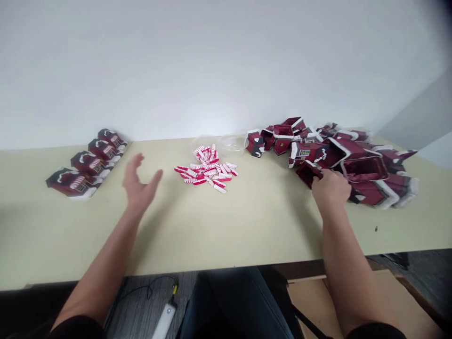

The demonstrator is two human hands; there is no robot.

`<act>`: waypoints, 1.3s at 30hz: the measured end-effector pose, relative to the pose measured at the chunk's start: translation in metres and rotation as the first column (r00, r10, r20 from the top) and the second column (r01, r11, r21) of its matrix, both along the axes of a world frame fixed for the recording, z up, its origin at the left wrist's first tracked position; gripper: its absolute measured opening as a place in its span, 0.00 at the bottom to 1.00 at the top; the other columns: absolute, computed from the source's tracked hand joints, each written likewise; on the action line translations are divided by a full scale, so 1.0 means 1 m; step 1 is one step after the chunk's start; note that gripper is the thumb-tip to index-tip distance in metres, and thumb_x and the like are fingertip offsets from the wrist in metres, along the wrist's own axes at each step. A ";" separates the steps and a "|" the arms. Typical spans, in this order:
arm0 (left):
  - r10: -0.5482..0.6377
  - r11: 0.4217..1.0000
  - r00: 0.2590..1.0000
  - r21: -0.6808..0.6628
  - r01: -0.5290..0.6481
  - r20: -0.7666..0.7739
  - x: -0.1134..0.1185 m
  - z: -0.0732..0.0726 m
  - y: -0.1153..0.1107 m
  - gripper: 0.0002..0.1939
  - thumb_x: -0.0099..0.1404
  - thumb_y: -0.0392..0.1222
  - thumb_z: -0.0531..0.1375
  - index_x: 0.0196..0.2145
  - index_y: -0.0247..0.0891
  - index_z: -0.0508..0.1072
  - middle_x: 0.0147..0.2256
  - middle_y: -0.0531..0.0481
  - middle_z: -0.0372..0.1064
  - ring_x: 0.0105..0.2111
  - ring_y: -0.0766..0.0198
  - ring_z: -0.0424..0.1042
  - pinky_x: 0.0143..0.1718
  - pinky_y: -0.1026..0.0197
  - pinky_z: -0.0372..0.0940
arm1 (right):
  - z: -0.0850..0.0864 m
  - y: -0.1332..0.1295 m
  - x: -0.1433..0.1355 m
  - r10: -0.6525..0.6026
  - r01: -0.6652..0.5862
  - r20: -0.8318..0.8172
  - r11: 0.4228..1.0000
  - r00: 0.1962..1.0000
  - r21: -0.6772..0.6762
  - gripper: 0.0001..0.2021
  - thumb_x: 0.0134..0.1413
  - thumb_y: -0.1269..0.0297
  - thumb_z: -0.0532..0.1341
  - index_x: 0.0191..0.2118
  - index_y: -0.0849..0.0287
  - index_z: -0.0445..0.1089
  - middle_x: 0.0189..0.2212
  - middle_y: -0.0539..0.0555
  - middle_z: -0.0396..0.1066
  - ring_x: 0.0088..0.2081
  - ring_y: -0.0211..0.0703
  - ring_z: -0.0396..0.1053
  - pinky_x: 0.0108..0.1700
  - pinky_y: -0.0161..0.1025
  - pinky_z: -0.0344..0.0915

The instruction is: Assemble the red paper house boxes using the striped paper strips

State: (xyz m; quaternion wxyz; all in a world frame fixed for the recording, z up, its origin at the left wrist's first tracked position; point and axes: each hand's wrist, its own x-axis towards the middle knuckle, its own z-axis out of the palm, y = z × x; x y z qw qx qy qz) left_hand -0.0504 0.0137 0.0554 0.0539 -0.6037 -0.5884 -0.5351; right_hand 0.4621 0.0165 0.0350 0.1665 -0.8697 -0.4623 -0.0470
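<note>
My right hand point(331, 187) is closed on the edge of a small dark red house piece point(306, 173), whose hollow inside faces up. Around it lies a heap of similar red house pieces point(365, 167) with white snow-like trim, many of them open and hollow. Above the table at the left, my left hand point(138, 184) is open, thumb and fingers apart, holding nothing. Left of that hand stands a row of several red houses point(86, 162) with snowy roofs and striped awnings. Between my hands is a pile of small red-and-white striped pieces point(208, 174).
Clear plastic containers point(231, 145) stand by the wall behind the striped pieces, one with striped pieces in it. A tiny dark bit point(376, 229) lies near the table's point(226, 230) front right edge. Below are a white power strip point(165, 320) and a cardboard box point(314, 301).
</note>
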 end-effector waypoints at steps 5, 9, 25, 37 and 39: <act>-0.303 0.918 0.953 -0.270 0.291 -0.003 0.078 -0.015 -0.020 0.34 0.57 0.62 0.64 0.56 0.41 0.67 0.57 0.41 0.68 0.58 0.53 0.68 0.64 0.46 0.61 | -0.014 -0.030 -0.037 0.191 -0.183 -0.054 0.975 0.980 0.124 0.17 0.58 0.60 0.59 0.51 0.55 0.75 0.45 0.62 0.75 0.47 0.62 0.71 0.47 0.55 0.59; -0.507 0.742 0.859 -0.468 0.479 0.075 0.099 -0.025 -0.037 0.36 0.54 0.66 0.64 0.55 0.46 0.69 0.59 0.43 0.67 0.61 0.49 0.65 0.67 0.41 0.53 | -0.016 -0.060 -0.088 0.532 -0.493 -0.133 0.836 0.837 0.242 0.15 0.54 0.57 0.61 0.46 0.54 0.77 0.42 0.59 0.77 0.46 0.58 0.72 0.47 0.55 0.61; -0.456 0.487 0.745 -0.564 0.667 0.487 0.080 -0.047 -0.042 0.40 0.53 0.62 0.68 0.60 0.51 0.66 0.58 0.46 0.69 0.63 0.45 0.63 0.70 0.37 0.51 | -0.013 0.048 -0.178 0.813 -0.812 -0.156 0.577 0.562 0.082 0.14 0.59 0.64 0.60 0.49 0.59 0.75 0.46 0.59 0.75 0.43 0.50 0.73 0.46 0.45 0.67; -0.480 0.474 0.604 -0.392 0.789 0.636 0.083 -0.059 -0.044 0.45 0.44 0.56 0.76 0.58 0.45 0.68 0.56 0.41 0.69 0.56 0.49 0.70 0.63 0.41 0.65 | -0.059 0.055 -0.177 0.762 -0.749 -0.004 0.638 0.647 0.178 0.14 0.60 0.58 0.56 0.44 0.57 0.76 0.47 0.62 0.75 0.50 0.56 0.69 0.46 0.51 0.55; -0.459 0.464 0.564 -0.357 0.811 0.687 0.084 -0.057 -0.044 0.44 0.43 0.53 0.76 0.57 0.46 0.68 0.56 0.40 0.70 0.55 0.50 0.72 0.58 0.45 0.71 | -0.063 0.057 -0.175 0.754 -0.745 0.022 0.643 0.656 0.177 0.14 0.59 0.57 0.56 0.41 0.58 0.75 0.46 0.62 0.75 0.49 0.57 0.70 0.46 0.52 0.55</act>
